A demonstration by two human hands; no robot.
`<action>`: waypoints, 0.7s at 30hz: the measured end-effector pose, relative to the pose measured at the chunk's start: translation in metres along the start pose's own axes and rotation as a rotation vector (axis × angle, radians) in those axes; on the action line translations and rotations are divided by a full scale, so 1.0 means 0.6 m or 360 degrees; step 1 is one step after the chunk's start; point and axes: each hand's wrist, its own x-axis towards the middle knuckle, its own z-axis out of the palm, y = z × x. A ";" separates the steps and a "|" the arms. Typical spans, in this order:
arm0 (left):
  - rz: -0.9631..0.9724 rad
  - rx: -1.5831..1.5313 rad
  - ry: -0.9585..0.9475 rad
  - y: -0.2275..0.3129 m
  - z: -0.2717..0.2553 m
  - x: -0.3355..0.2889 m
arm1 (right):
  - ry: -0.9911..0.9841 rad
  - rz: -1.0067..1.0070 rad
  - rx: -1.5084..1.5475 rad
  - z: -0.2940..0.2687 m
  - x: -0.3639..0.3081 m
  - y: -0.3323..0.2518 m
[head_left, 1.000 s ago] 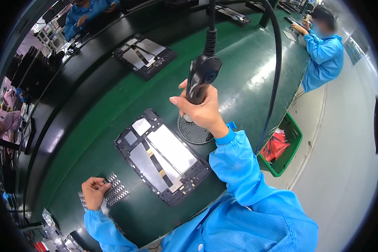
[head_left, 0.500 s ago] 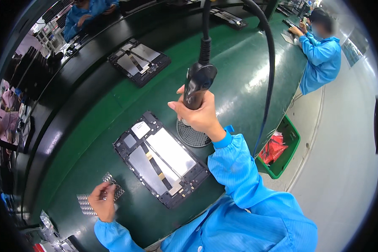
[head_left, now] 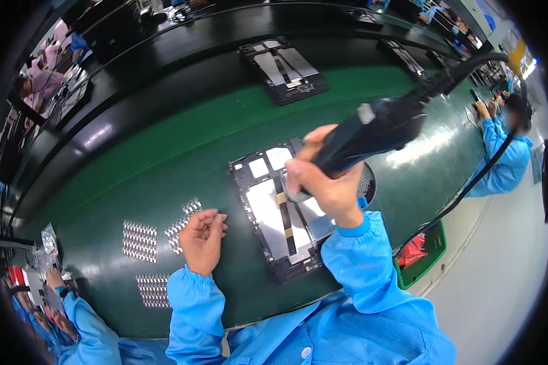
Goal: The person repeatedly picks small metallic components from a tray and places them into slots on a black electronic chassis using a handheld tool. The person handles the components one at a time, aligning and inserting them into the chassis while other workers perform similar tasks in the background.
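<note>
Right hand (head_left: 323,185) grips a black electric screwdriver (head_left: 371,131) over the open tablet chassis (head_left: 277,213). Left hand (head_left: 202,238), fingers curled and empty, rests beside silver part strips (head_left: 141,240). Far off lies another chassis (head_left: 284,68); a green bin (head_left: 421,255) sits right.

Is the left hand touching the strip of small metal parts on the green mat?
Touching. In the head view the left hand has its fingertips resting on the strip of small metal parts, with no gap visible.

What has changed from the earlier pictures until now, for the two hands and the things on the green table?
The right hand, still gripping the black power screwdriver, has come down from above the round mesh pad onto the open tablet chassis. The left hand has moved in from the table's near edge and now rests beside a strip of small metal parts. The chassis and the other strips stayed where they were.
</note>
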 end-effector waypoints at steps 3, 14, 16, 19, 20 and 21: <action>0.0009 0.0000 0.0188 -0.001 -0.025 0.006 | -0.0146 0.0179 -0.0121 0.047 -0.004 0.025; -0.0203 -0.0452 -0.0096 0.009 -0.025 -0.014 | -0.0209 0.0167 -0.0161 0.076 -0.008 0.060; -0.0236 -0.0409 -0.0083 0.012 -0.025 -0.015 | -0.0200 0.0150 -0.0075 0.084 0.000 0.057; -0.0253 -0.0411 -0.0091 0.008 -0.028 -0.014 | -0.0304 0.0228 -0.0268 0.103 0.010 0.055; -0.0254 -0.0422 -0.0097 0.006 -0.029 -0.013 | -0.0307 0.0230 -0.0213 0.109 0.009 0.060; -0.0242 -0.0442 -0.0046 0.007 -0.031 -0.011 | -0.0314 0.0226 -0.0210 0.113 0.009 0.066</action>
